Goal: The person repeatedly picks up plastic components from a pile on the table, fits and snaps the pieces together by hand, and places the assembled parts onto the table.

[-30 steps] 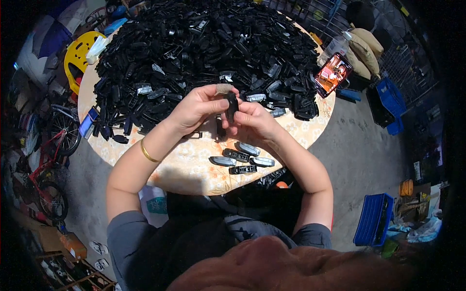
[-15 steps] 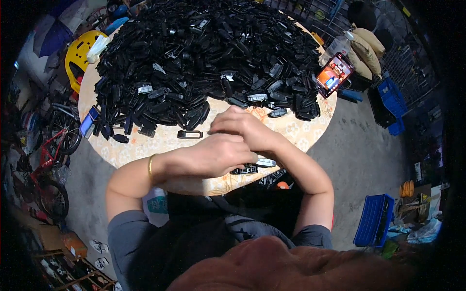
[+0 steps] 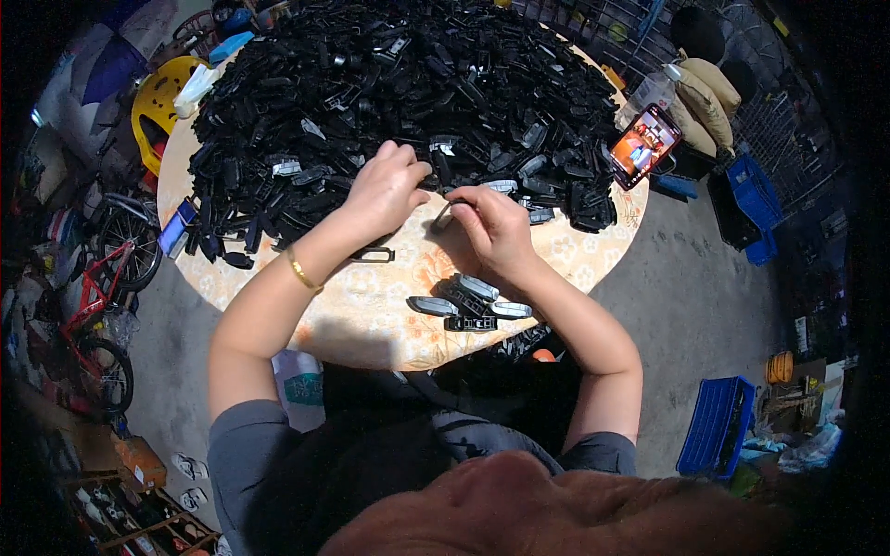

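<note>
My left hand (image 3: pixel 385 190) reaches over the near edge of a big heap of black plastic parts (image 3: pixel 436 83). Its fingers are bent, the thumb apart from them, and I see nothing between them. To its right, my right hand (image 3: pixel 499 227) pinches a small dark oblong plastic part (image 3: pixel 442 216) between thumb and fingers, just above the tabletop. A black rectangular frame (image 3: pixel 375 255) lies beside my left wrist. Closer to me is a little cluster of black and grey oblong parts (image 3: pixel 468 296), some with shiny grey faces.
The round table wears a flowered cream cover (image 3: pixel 366 329). A phone with a lit screen (image 3: pixel 644 148) stands at its right edge, and a blue phone-like object (image 3: pixel 178 227) at the left. Around it are a yellow plastic piece (image 3: pixel 158 107), a red bicycle (image 3: pixel 93 287) and a blue crate (image 3: pixel 714 426).
My hands, close together before, have parted. The left moved forward to the heap; the right shifted slightly right and now shows a dark part in its pinch. The cluster near me is uncovered.
</note>
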Tool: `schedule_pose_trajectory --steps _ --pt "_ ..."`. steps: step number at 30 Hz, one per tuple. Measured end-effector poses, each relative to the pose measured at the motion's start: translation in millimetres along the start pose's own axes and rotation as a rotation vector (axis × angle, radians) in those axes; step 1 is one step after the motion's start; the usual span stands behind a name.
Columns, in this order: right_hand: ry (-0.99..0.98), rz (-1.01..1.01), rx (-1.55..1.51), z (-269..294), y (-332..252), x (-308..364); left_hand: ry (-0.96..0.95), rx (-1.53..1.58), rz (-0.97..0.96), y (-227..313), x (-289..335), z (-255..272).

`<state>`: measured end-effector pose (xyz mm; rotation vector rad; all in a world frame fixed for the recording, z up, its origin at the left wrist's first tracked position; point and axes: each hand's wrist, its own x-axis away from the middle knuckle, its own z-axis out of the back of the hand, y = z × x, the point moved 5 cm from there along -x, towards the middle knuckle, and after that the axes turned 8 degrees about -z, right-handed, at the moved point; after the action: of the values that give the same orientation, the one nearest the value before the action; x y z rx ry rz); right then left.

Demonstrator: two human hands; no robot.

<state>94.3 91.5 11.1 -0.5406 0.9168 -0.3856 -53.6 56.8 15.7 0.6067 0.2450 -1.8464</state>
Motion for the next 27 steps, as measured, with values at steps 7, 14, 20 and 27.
schedule_pose_trajectory --steps 7,14,20,27 --pt "-0.006 -0.180 -0.215 -1.1 4.7 4.5 -0.048 -0.109 -0.031 2.6 -3.1 -10.3" --pt "0.106 -0.011 0.004 6.3 11.4 2.0 0.225 1.258 0.611 -14.1 4.8 -3.0" --pt "0.060 -0.067 0.021 -0.5 6.7 5.1 0.172 1.585 0.783 -3.0 13.7 -13.8" --pt "0.031 -0.078 -0.004 -0.2 12.7 5.5 0.161 1.584 0.672 8.1 13.3 -21.0"
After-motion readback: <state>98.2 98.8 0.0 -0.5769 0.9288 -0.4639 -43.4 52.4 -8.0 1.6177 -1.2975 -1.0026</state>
